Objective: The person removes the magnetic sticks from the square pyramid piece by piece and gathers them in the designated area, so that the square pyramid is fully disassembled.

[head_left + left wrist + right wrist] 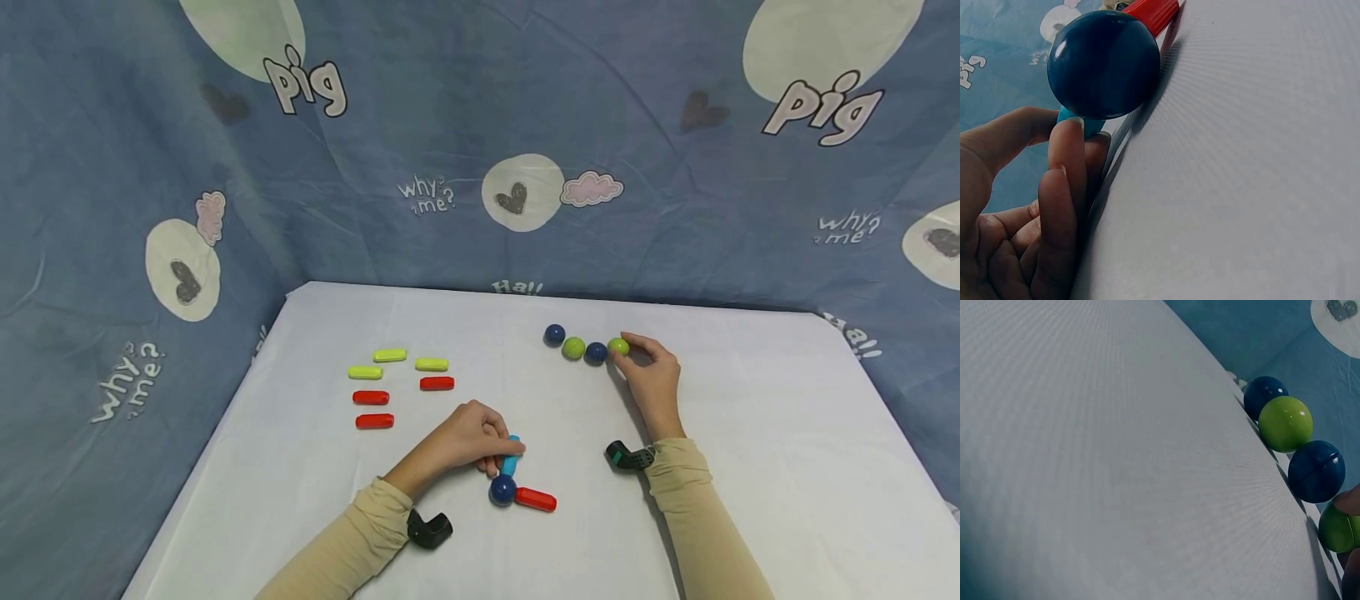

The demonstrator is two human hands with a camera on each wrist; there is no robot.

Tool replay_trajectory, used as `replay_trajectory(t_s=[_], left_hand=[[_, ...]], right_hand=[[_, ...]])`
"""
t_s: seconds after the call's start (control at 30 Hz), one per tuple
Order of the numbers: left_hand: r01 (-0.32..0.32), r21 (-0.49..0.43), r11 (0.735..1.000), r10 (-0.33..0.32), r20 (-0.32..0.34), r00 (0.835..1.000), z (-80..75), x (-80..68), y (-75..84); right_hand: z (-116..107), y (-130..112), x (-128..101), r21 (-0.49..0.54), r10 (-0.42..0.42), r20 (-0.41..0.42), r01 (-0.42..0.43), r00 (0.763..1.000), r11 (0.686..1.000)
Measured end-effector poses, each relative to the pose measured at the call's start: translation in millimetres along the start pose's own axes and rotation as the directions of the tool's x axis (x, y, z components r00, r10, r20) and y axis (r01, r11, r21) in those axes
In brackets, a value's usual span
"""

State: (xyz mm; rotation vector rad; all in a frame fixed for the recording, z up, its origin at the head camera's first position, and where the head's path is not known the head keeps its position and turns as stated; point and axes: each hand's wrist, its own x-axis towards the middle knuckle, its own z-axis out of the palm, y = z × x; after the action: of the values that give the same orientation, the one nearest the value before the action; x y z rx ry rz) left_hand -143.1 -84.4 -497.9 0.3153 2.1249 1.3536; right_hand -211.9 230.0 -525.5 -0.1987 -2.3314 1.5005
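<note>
Near the front middle of the table, my left hand pinches a light blue stick. That stick meets a dark blue ball, and a red stick juts from the ball's right side. In the left wrist view the ball hides most of the blue stick. Farther back, my right hand pinches a green ball between thumb and fingers. This ball is at the right end of a row with a dark blue ball, another green ball and another dark blue ball.
On the left of the white table lie several loose sticks, yellow-green ones behind and red ones in front. A blue printed cloth hangs behind the table's back edge. Each wrist wears a black camera band.
</note>
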Motion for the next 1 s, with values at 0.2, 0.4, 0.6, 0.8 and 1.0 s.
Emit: replay_trajectory(t_s=[0.2, 0.4, 0.6, 0.8, 1.0], left_hand=[[-0.001, 0.001, 1.000, 0.001, 0.002, 1.000, -0.3, -0.5, 0.3], [0.001, 0.004, 1.000, -0.001, 0.003, 1.000, -0.5, -0.2, 0.4], [-0.009, 0.004, 1.000, 0.009, -0.002, 1.000, -0.8, -0.5, 0.7], [-0.009, 0.000, 1.000, 0.009, -0.004, 1.000, -0.3, -0.5, 0.5], [-0.015, 0.003, 1.000, 0.015, -0.003, 1.000, 0.1, -0.6, 0.4]], right_hand=[[0.0, -1.9, -0.1, -0.010, -0.006, 0.009, 0.006, 1.000, 1.000], [-0.5, -4.2, -1.1, -0.023, 0.000, 0.030, 0.000, 1.000, 1.000], [-0.8, -8.0, -2.4, 0.006, 0.014, 0.057, -0.014, 0.998, 1.000], [-0.8, -9.4, -3.9, 0.013, 0.006, 0.056, -0.007, 0.998, 1.000], [-0.8, -9.5, -3.9, 0.064, 0.005, 0.058, -0.009, 0.998, 0.998]])
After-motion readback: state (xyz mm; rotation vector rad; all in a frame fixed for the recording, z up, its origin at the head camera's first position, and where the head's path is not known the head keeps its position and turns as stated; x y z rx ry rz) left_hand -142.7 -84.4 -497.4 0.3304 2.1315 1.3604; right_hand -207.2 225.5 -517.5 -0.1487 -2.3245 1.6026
